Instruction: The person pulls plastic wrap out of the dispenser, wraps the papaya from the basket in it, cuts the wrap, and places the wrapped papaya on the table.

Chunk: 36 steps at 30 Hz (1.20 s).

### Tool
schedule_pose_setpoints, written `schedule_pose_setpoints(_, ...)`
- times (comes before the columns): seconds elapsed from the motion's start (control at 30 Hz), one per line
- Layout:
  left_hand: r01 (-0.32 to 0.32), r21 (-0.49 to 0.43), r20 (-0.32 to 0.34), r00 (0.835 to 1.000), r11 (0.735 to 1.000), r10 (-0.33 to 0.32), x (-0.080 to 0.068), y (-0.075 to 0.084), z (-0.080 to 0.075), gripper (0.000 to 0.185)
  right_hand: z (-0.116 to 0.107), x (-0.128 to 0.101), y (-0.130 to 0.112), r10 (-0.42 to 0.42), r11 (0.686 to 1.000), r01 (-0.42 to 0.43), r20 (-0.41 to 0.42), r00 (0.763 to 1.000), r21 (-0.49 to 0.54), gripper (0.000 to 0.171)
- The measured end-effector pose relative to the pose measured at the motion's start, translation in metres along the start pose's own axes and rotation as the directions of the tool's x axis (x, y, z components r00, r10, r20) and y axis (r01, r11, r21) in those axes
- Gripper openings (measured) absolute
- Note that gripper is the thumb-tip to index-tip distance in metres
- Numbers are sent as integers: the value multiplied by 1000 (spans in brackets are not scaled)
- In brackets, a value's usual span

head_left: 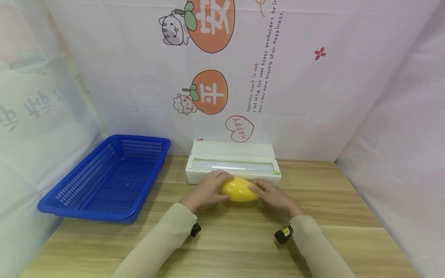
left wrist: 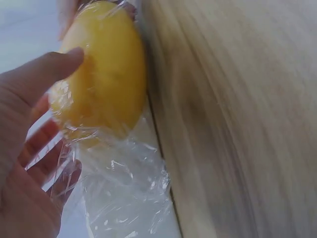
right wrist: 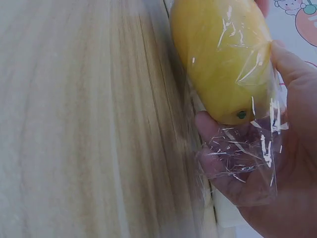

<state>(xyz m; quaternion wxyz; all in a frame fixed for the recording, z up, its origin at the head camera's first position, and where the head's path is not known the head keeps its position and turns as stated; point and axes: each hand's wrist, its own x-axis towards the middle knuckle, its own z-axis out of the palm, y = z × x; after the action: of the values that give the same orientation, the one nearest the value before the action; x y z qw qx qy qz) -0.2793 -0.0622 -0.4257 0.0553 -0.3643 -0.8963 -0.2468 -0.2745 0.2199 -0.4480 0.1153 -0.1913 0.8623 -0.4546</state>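
A yellow mango (head_left: 240, 189), wrapped in clear cling film (left wrist: 126, 183), is held between both hands in front of the white cling film box (head_left: 194, 176). My left hand (head_left: 210, 189) grips one end, its thumb on the fruit's skin side and the other fingers behind the loose film. At the opposite end, my right hand (head_left: 274, 197) has its thumb on the mango and its fingers under the film that hangs past the tip. A small dark stem spot shows on that tip in the right wrist view. Loose film sticks out at both ends.
The box's lid (head_left: 233, 148) stands raised at the back, with a roll (head_left: 233, 166) inside and a green piece (head_left: 276, 172) at its right end. A blue plastic basket (head_left: 149, 185) sits on the left of the wooden table (head_left: 330, 200). Printed cloth hangs behind.
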Motion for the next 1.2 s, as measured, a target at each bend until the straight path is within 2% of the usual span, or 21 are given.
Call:
schedule_pose_setpoints(0.2, 29, -21, -9, 1000, 999, -29, 3, -3, 11, 67, 0, -2, 0, -10, 1000, 10, -30, 999, -17, 47)
schedule_pose_setpoints(0.3, 32, -21, -17, 999, 999, -32, 4, -8, 17, 68, -1, -5, 0, -45, 998, 41, -70, 997, -56, 48)
schedule_pose_setpoints(0.4, 36, -21, -35, 999, 999, -37, 5, -12, 21, 70, -2, -9, -6, -101, 986, 80, -145, 984, -144, 46)
schedule_pose_setpoints(0.53, 50, -20, -47, 998, 999, -51, 5, -13, 22, 71, 3, -14, -20, -215, 934, 128, -240, 947, -332, 38)
schedule_pose_setpoints(0.67, 51, -8, -55, 997, 999, -51, 4, -12, 22, 71, 15, -17, -33, -346, 837, 179, -245, 906, -518, 38)
schedule_pose_setpoints(0.73, 45, 3, -62, 997, 999, -45, 5, -12, 22, 71, 21, -18, -37, -400, 787, 198, -239, 885, -584, 42)
schedule_pose_setpoints(0.83, 42, 10, -71, 997, 999, -41, 5, -13, 24, 72, 27, -19, -38, -435, 758, 203, -248, 866, -620, 50)
schedule_pose_setpoints(0.97, 46, -23, -65, 997, 999, -47, 3, -17, 26, 74, 29, -18, -34, -409, 780, 173, -280, 868, -602, 55)
schedule_pose_setpoints(1.2, 71, -125, -48, 996, 990, -77, -1, -25, 28, 75, 25, -16, -20, -285, 896, 139, -306, 908, -422, 50)
